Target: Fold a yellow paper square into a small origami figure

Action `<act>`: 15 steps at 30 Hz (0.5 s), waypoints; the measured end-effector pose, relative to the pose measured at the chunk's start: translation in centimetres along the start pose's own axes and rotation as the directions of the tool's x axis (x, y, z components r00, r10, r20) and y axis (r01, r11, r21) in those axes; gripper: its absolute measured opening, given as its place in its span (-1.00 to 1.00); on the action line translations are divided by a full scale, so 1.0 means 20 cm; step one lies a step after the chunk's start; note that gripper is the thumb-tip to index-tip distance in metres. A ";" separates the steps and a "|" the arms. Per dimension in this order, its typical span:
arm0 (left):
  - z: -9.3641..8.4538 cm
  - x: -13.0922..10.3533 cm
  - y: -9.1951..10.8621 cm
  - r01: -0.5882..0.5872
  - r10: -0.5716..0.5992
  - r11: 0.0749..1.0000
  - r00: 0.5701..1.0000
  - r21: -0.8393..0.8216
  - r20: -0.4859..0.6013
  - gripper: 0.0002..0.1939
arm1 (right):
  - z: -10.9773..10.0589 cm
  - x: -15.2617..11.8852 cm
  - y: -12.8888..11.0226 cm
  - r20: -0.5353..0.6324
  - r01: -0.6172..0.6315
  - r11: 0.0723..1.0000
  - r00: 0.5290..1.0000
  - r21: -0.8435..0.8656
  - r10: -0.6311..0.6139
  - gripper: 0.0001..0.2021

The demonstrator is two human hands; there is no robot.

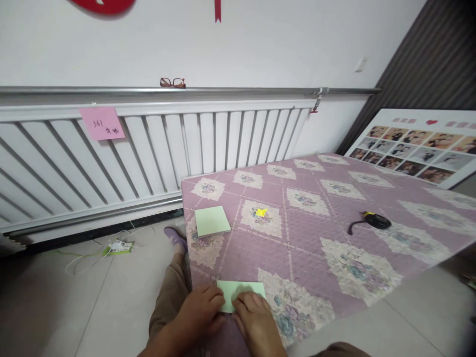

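A pale green sheet of paper (241, 286) lies at the near edge of the cloth-covered table, seemingly folded to a wide strip. My left hand (203, 308) grips its left end with curled fingers. On the paper's right half, my right hand (256, 317) presses with its fingers bent together; the thumb side and the paper's lower edge are partly hidden. Farther off to the left sits a square pad of the same green paper (212, 221). A small yellow folded paper piece (261, 212) rests to the right of that pad.
The table's purple flowered cloth (256, 253) extends to the right. On it lies a black oval object (377, 221) with a yellow part and strap. Behind are a white radiator (223, 139), a pink note (102, 124) and glasses (172, 83). A photo board (412, 116) leans at right; a power strip (119, 247) is on the floor.
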State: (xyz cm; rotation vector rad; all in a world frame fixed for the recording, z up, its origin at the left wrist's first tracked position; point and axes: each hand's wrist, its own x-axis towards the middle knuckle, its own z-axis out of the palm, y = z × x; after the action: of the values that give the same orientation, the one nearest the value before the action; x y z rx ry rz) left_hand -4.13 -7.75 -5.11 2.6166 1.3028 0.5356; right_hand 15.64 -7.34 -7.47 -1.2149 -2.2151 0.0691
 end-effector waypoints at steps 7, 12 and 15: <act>0.07 0.02 0.03 0.110 -0.099 0.993 0.978 0.050 -0.181 -0.86 | 0.00 -0.03 0.00 -0.080 0.008 1.000 0.997 0.015 -0.006 -0.84; 0.12 0.01 0.15 0.096 -0.079 0.994 0.955 0.048 -0.285 -0.85 | 0.02 -0.05 0.00 -0.216 -0.014 1.000 0.976 0.022 0.018 -0.78; 0.13 -0.02 0.20 0.066 -0.062 0.998 0.948 0.003 -0.312 -0.81 | -0.01 -0.07 0.00 -0.137 -0.008 0.999 0.990 0.031 0.012 -0.77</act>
State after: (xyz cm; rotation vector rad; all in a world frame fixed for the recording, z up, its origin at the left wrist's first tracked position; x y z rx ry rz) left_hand -0.33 -10.37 -6.41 2.5644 1.4753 0.9656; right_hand 16.34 -8.44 -8.01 -1.1787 -2.0815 0.0223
